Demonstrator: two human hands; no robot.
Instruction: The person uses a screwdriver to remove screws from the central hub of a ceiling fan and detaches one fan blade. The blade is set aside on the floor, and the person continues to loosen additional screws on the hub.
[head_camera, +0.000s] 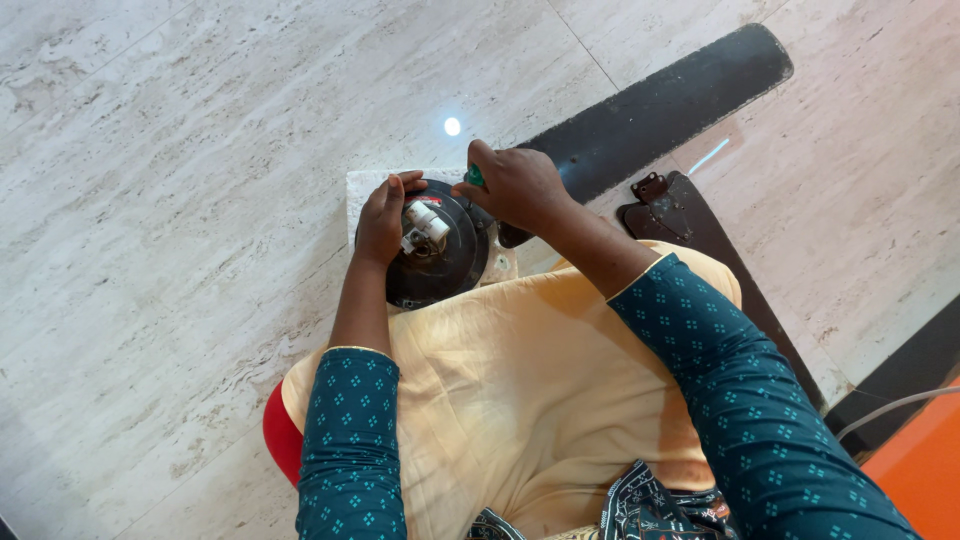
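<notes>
Hands work on the black fan motor (440, 262) on the floor (180, 200). Left hand (381, 222) clasps its rim; right hand (515, 185) grips a green-handled screwdriver (475, 177). Screw work seems underway, calling for a steady motor.

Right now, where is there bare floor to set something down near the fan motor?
Bare pale marble floor spreads wide left of the round black fan motor and the left hand. It is crowded on the right: right hand, two dark fan blades.

Pale marble floor (180, 200), red stool (280, 440), white cable (900, 405), orange surface (925, 470)
</notes>
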